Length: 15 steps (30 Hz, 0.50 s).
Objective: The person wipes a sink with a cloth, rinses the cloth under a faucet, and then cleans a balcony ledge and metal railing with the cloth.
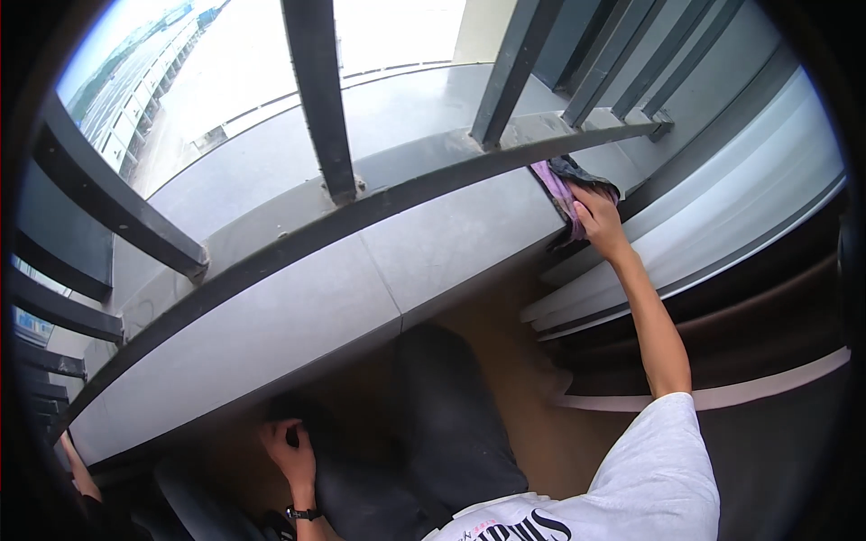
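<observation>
My right hand (597, 215) reaches out to the far right end of a pale grey tiled sill (433, 239). Its fingers are closed on a crumpled cleaning cloth (561, 191), purple and dark, which lies pressed on the sill and hangs a little over the near edge. Low in front of my legs is my left hand (290, 455), with a dark band at the wrist. Its fingers curl round toward the thumb, and nothing shows in them. Dark trousers cover my knees (442, 406), which are close to the sill.
Dark metal railing bars (320, 99) rise from a rail (406, 176) behind the sill. White curtains (722, 207) and a brown curtain (758, 307) hang at the right. Another person's hand (79, 469) touches the sill's far left end. Brown floor (514, 361) shows below.
</observation>
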Motion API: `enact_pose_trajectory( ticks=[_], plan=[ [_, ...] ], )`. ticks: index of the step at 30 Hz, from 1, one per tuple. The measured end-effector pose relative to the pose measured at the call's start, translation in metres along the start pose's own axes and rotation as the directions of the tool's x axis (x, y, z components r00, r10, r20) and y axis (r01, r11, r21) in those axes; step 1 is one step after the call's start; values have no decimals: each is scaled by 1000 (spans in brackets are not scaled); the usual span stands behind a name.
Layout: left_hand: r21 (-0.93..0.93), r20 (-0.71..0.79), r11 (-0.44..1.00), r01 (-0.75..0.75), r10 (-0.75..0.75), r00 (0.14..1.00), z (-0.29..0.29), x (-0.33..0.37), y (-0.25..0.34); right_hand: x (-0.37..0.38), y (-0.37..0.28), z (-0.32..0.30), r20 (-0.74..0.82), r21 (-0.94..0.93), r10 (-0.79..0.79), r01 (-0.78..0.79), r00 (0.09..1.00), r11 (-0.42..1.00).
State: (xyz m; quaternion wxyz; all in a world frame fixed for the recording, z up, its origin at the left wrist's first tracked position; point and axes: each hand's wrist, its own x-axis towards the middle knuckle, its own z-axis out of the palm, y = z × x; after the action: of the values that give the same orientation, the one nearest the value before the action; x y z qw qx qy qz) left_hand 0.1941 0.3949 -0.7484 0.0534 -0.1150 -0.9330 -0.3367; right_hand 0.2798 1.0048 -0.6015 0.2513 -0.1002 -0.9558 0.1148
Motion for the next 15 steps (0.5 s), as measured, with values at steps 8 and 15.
enact_pose_trajectory(
  ticks=[8, 15],
  plan=[
    [-156, -49, 988, -14, 6, 999, -7, 5, -22, -19, -9, 15, 33, -66, 31, -29, 999, 997],
    [159, -447, 966, -204, 255, 857, -44, 1, -21, 11, -108, 46, 183, -47, -59, 69, 981, 997]
  ],
)
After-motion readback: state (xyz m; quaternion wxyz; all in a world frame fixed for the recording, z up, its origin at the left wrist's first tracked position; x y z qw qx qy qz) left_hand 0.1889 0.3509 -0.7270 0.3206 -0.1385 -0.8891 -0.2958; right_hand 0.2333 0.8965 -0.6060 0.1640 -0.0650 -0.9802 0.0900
